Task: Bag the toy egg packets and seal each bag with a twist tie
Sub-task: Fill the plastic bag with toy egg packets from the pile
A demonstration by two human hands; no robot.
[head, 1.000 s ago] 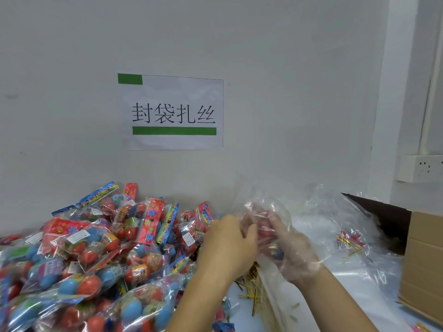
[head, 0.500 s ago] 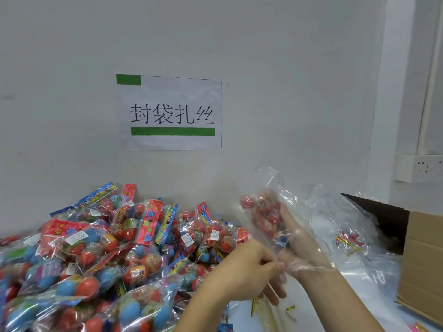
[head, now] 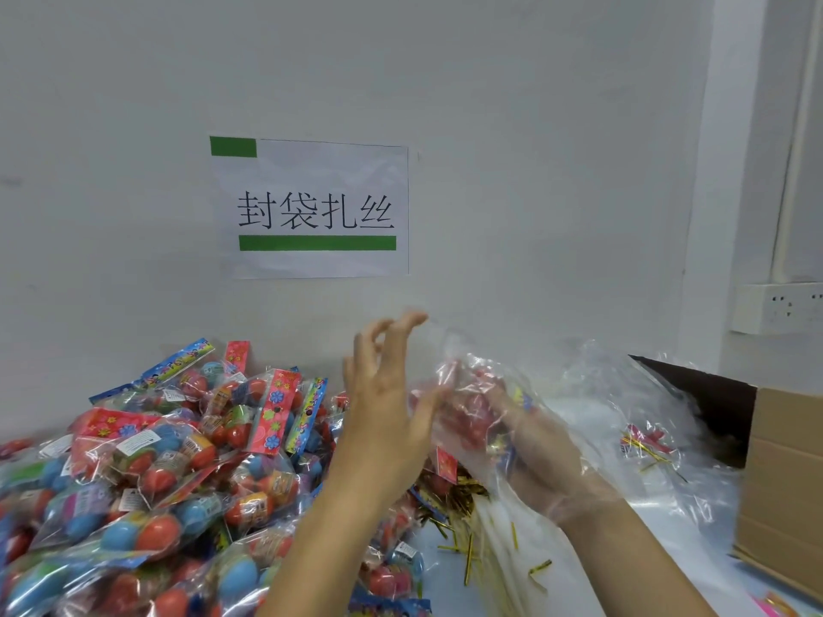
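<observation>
Lifted since half a second ago: left hand (head: 383, 407), now raised beside the bag (head: 481, 407), fingers spread and holding nothing. Right hand (head: 534, 447), inside thin plastic, grips the bag with red toy eggs (head: 472, 407) above the surface (head: 668, 518). Light, crinkly, slippery film; best gathered at the neck. Twist ties (head: 467, 549) below.

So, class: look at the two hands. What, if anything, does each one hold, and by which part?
The right hand, in a thin plastic glove, grips a clear bag of red toy eggs from underneath. The left hand is raised, fingers spread, holding nothing.
</observation>
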